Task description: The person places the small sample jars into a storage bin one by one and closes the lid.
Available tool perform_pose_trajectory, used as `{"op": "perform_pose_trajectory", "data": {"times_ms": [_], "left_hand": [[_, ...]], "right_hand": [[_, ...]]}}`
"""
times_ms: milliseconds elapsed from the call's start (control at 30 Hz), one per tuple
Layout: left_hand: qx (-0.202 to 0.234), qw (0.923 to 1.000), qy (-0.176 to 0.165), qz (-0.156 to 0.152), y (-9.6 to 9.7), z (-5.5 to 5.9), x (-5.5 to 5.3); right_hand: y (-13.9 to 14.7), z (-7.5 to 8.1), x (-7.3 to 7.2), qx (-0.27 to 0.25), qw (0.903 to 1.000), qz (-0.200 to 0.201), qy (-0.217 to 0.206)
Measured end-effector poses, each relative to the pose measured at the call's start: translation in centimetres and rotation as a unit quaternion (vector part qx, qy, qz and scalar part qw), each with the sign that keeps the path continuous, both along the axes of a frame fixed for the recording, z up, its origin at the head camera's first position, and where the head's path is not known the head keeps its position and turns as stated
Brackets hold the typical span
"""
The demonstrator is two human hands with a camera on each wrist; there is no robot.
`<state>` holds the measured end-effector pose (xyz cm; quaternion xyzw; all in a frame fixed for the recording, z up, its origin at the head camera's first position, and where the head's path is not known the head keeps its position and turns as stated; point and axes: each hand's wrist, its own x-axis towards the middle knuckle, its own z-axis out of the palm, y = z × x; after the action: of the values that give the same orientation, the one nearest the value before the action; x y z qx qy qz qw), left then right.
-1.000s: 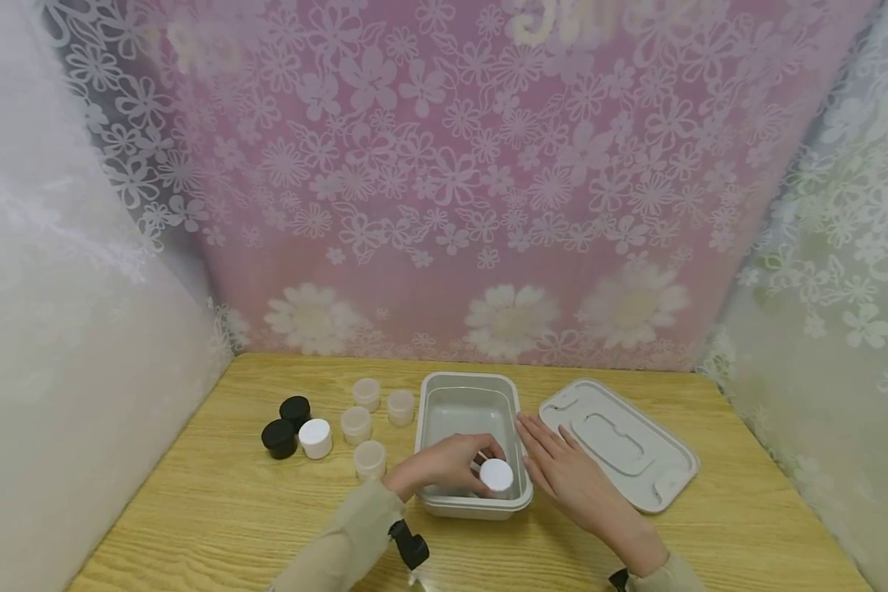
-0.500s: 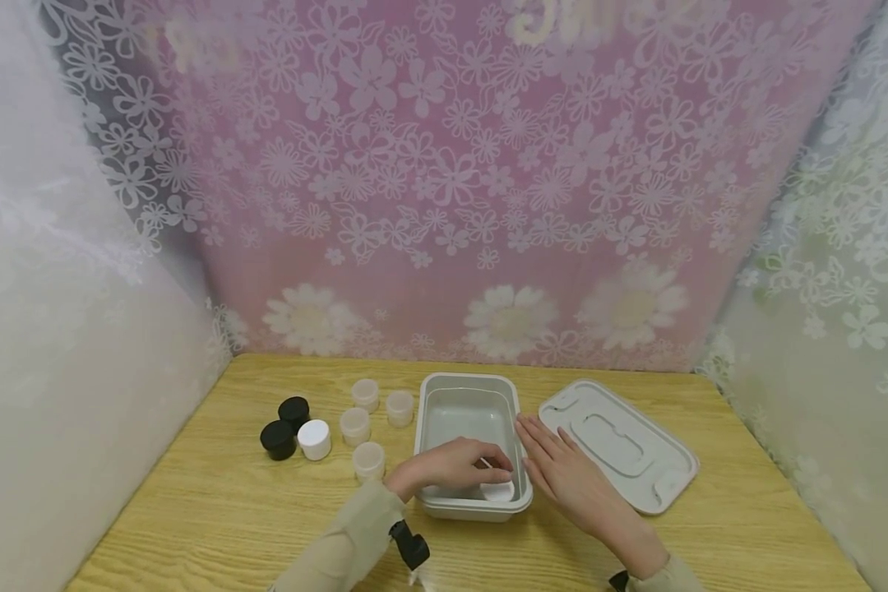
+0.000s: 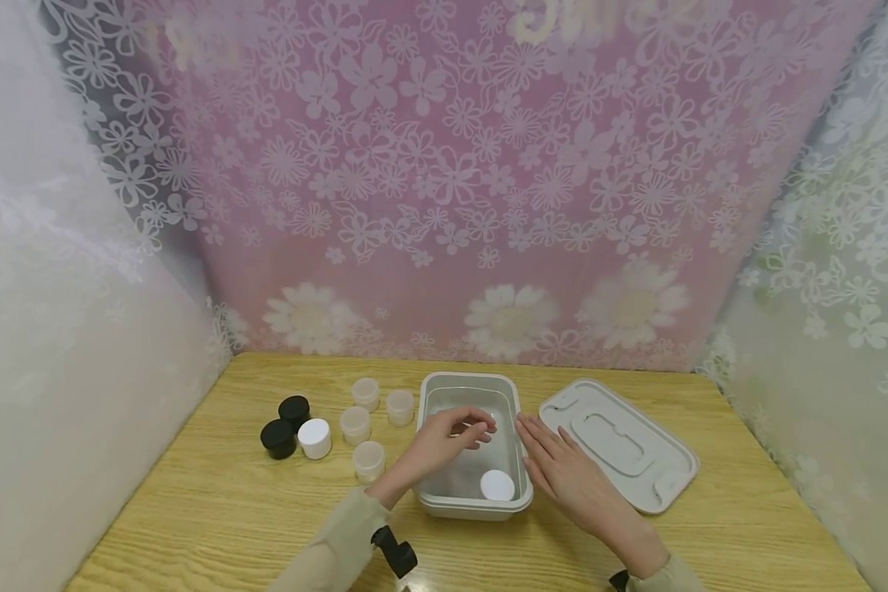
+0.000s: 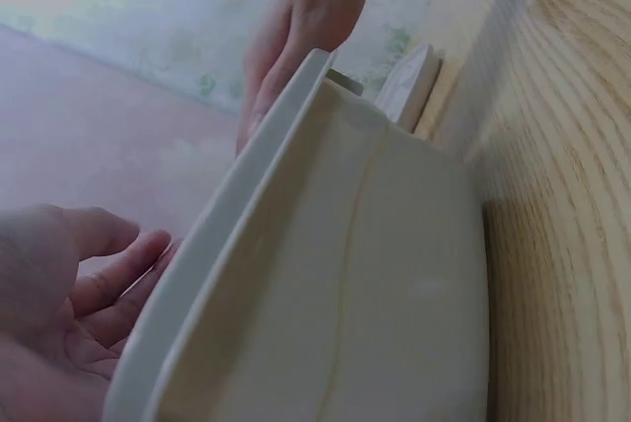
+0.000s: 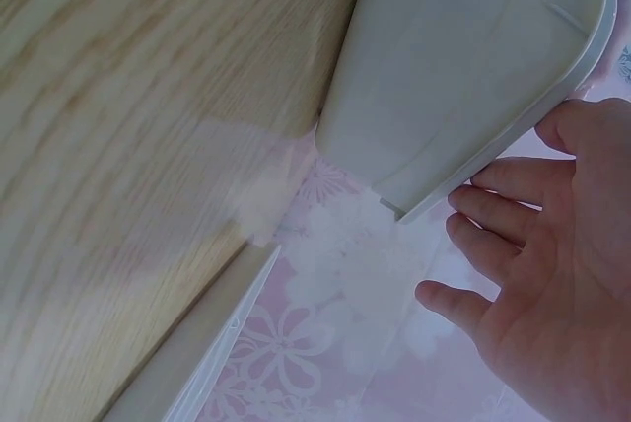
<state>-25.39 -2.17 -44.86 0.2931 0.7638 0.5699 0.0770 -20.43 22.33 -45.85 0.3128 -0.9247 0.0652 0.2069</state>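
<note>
A grey plastic container (image 3: 470, 379) stands in the middle of the table. Inside, at its near right corner, sits a small jar with a white lid (image 3: 497, 485). Above the left part of the container hovers my left hand (image 3: 438, 441), its fingers loosely bent with nothing between them. The left wrist view has this hand (image 4: 74, 294) just past the container's rim. Along the right rim my right hand (image 3: 571, 481) lies with straight fingers; in the right wrist view its fingertips (image 5: 483, 180) are right at the rim.
The container's grey lid (image 3: 622, 444) lies on the right. To the left are several clear little jars (image 3: 355, 426), a white jar (image 3: 315, 439) and two black jars (image 3: 278, 439). A pink flowered curtain (image 3: 451, 205) hangs behind the table.
My left hand has let go of the white-lidded jar in the container's near corner and moved up and away to the left. My right hand stays at the rim.
</note>
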Motion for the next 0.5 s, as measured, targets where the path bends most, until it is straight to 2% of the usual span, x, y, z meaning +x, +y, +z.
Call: {"op": "perform_pose_trajectory", "data": {"times_ms": [233,500], "left_hand": [[0.062,0.9977,0.000,0.027,-2.4,0.4,0.0],[0.117,0.9858,0.008,0.121,-5.9,1.0,0.2]], "right_hand": [[0.0,0.0,0.0,-0.003,1.0000,-0.005,-0.003],[-0.1,0.0,0.1,-0.006,0.9999,0.003,0.008]]}}
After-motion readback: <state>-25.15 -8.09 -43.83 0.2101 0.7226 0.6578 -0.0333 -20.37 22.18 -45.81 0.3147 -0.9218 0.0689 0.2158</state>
